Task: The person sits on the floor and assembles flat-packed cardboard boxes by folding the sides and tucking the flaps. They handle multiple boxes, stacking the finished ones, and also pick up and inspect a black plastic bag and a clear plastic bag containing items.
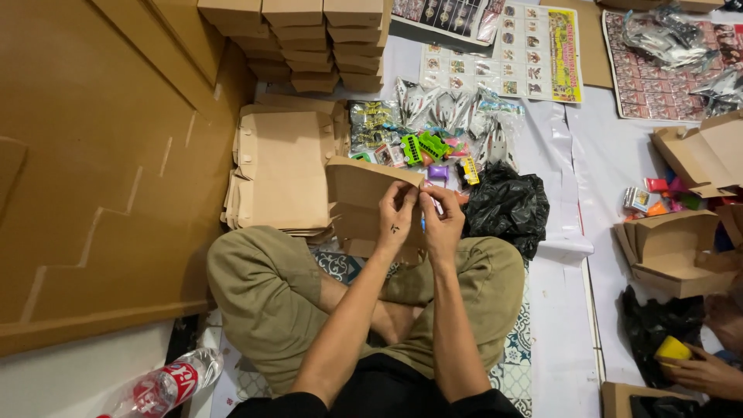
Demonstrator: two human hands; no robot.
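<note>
Both hands' grip closed on cardboard box [364, 203] | left hand [396, 217] | right hand [443, 224]

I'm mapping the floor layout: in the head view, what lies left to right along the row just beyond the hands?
Stack of flat cardboard blanks → cardboard box held by left hand and right hand → black plastic bag → small colourful toys → open cardboard box.

floor [611, 166] — white sheeting | flat cardboard stack [282, 170] | toy packets [433, 128] | black bag [507, 205] — plastic bottle [166, 385]
</note>
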